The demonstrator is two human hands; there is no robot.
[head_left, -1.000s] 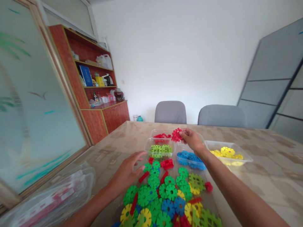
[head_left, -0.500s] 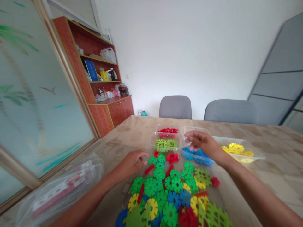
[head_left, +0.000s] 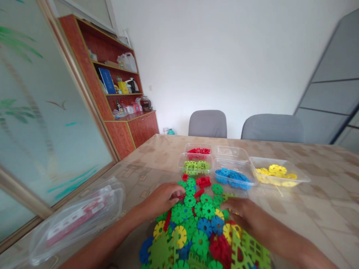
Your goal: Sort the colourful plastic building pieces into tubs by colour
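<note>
My left hand (head_left: 161, 200) lies at the left edge of a heap of plastic building pieces. Its fingers and thumb curl round a short red strip (head_left: 182, 196), which is partly covered. At the heap's right side, my right hand (head_left: 242, 213) reaches down with fingers apart and nothing seen in them; some fingertips are hidden among pieces. Between the hands lie green notched discs (head_left: 208, 211), blue discs (head_left: 204, 226), yellow discs (head_left: 179, 236) and red pieces (head_left: 220, 248). Light-green lattice pieces (head_left: 255, 248) lie near the front.
Beyond the heap stand clear tubs with red pieces (head_left: 198, 151), light-green pieces (head_left: 196, 167), blue discs (head_left: 232, 178) and yellow discs (head_left: 276, 173). Another clear tub (head_left: 232, 152) stands behind the blue one. A plastic bag (head_left: 81, 216) lies left. Chairs (head_left: 207, 124) stand behind the table (head_left: 157, 149).
My right hand let go of red pieces near the back tubs, then came down to the heap's right side. My left hand moved slightly right and closed at the red strip.
</note>
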